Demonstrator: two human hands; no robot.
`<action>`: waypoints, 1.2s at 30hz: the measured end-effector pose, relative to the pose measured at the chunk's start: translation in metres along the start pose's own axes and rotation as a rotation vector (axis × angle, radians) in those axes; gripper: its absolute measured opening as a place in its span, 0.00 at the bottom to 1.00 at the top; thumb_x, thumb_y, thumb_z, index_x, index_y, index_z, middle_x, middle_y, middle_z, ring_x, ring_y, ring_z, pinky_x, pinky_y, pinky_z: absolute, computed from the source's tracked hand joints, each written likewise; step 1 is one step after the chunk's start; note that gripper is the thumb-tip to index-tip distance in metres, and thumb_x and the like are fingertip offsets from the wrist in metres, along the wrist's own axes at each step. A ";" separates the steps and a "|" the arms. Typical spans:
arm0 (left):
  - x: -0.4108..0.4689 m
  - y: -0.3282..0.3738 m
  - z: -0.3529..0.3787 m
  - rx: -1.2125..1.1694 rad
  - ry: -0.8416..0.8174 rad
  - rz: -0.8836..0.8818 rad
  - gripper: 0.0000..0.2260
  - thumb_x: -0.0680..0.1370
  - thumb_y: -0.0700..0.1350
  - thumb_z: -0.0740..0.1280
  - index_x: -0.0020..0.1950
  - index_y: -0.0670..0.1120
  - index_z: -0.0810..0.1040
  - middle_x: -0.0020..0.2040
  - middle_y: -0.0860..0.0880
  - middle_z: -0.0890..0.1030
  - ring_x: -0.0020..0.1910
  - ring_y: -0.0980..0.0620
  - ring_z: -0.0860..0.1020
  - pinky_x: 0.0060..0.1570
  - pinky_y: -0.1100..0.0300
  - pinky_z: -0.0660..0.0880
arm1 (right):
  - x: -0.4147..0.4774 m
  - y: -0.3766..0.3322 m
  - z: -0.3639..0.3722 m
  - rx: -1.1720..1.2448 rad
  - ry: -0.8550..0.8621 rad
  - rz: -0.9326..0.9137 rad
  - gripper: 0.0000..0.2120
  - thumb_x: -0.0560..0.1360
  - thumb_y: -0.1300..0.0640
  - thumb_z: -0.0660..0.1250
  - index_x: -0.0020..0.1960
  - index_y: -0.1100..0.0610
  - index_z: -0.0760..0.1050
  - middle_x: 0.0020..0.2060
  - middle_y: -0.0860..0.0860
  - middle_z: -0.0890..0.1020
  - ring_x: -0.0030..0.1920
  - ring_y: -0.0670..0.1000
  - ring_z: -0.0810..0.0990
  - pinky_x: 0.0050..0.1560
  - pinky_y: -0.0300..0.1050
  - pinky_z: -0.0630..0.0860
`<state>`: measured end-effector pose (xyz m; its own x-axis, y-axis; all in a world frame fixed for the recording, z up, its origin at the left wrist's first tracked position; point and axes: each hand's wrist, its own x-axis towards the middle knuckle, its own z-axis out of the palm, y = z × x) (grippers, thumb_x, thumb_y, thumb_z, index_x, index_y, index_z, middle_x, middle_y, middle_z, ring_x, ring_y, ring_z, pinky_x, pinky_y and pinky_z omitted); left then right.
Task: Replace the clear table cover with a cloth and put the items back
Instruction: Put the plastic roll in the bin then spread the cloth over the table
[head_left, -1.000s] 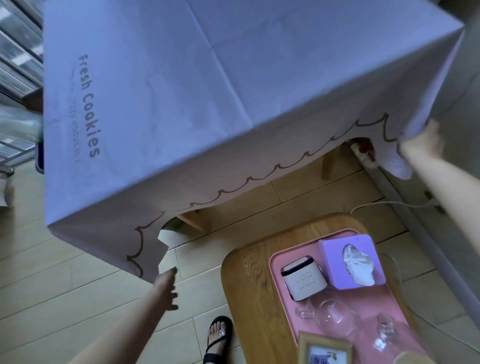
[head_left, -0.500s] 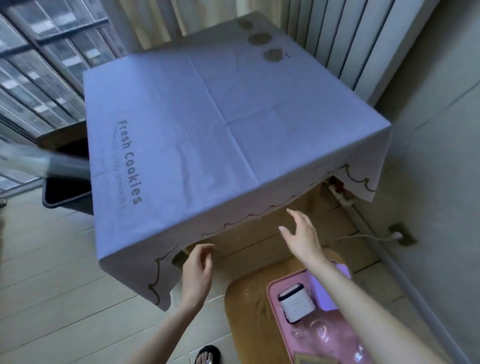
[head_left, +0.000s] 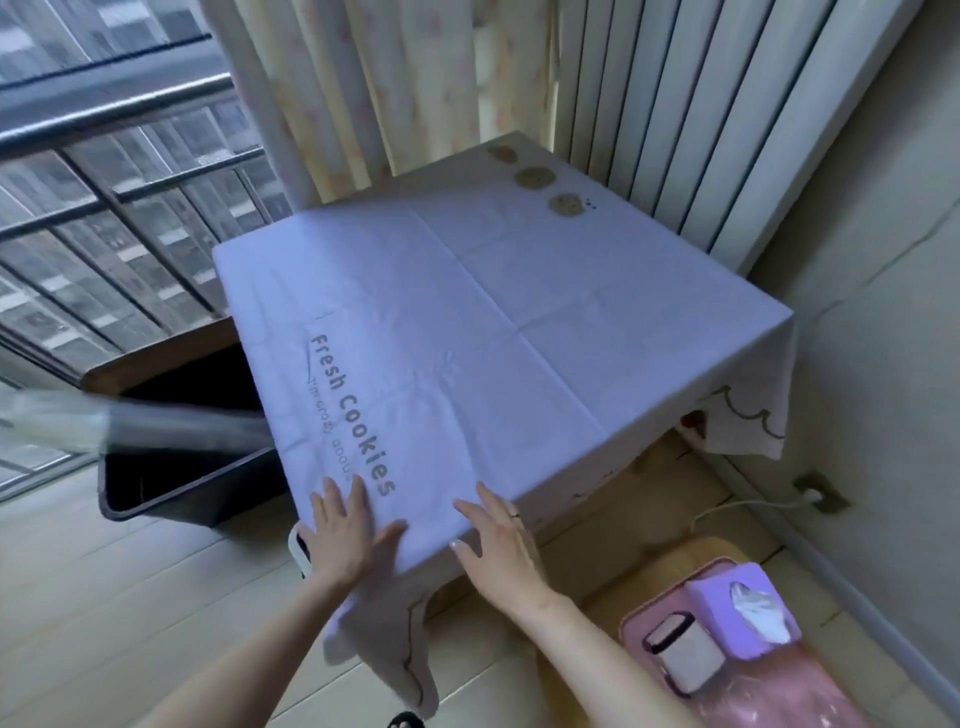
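I see the cloth (head_left: 493, 322) spread over the table, its printed words facing up, its near corner hanging in loose folds and its right edge draped down by the wall. My left hand (head_left: 345, 530) lies flat on it near that corner, fingers straight and spread, gripping nothing, and my right hand (head_left: 501, 545) presses flat the same way just beside it at the front edge. To the right, on a low wooden stool (head_left: 711, 548), a pink tray (head_left: 636, 621) holds a purple tissue box (head_left: 727, 608) and a small white box (head_left: 685, 657); a dark bin (head_left: 171, 499) stands left of the table.
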<state>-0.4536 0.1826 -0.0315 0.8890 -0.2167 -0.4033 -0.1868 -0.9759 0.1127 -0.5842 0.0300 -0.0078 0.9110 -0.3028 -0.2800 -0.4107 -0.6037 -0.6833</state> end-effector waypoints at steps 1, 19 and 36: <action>0.002 -0.007 -0.002 0.054 -0.032 0.046 0.39 0.74 0.66 0.59 0.77 0.49 0.47 0.77 0.40 0.43 0.76 0.39 0.45 0.70 0.40 0.51 | 0.003 -0.012 0.012 -0.041 -0.018 -0.008 0.24 0.78 0.52 0.60 0.73 0.47 0.61 0.77 0.49 0.51 0.76 0.50 0.51 0.74 0.44 0.49; 0.031 -0.062 -0.056 0.454 -0.195 0.571 0.35 0.74 0.62 0.62 0.76 0.58 0.49 0.76 0.41 0.46 0.75 0.40 0.47 0.71 0.37 0.49 | 0.024 -0.088 0.073 -0.571 -0.374 0.198 0.33 0.77 0.41 0.59 0.76 0.41 0.46 0.76 0.56 0.35 0.75 0.63 0.37 0.72 0.65 0.42; 0.128 -0.107 -0.091 0.699 -0.279 1.098 0.27 0.80 0.59 0.54 0.76 0.59 0.46 0.78 0.49 0.39 0.76 0.41 0.42 0.69 0.32 0.47 | 0.053 -0.157 0.156 -0.465 -0.041 0.799 0.39 0.78 0.39 0.56 0.77 0.50 0.37 0.73 0.69 0.41 0.74 0.68 0.45 0.72 0.58 0.56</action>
<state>-0.2812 0.2618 -0.0126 0.0402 -0.8102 -0.5848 -0.9957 -0.0813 0.0441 -0.4655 0.2236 -0.0209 0.3477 -0.7359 -0.5809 -0.8834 -0.4647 0.0599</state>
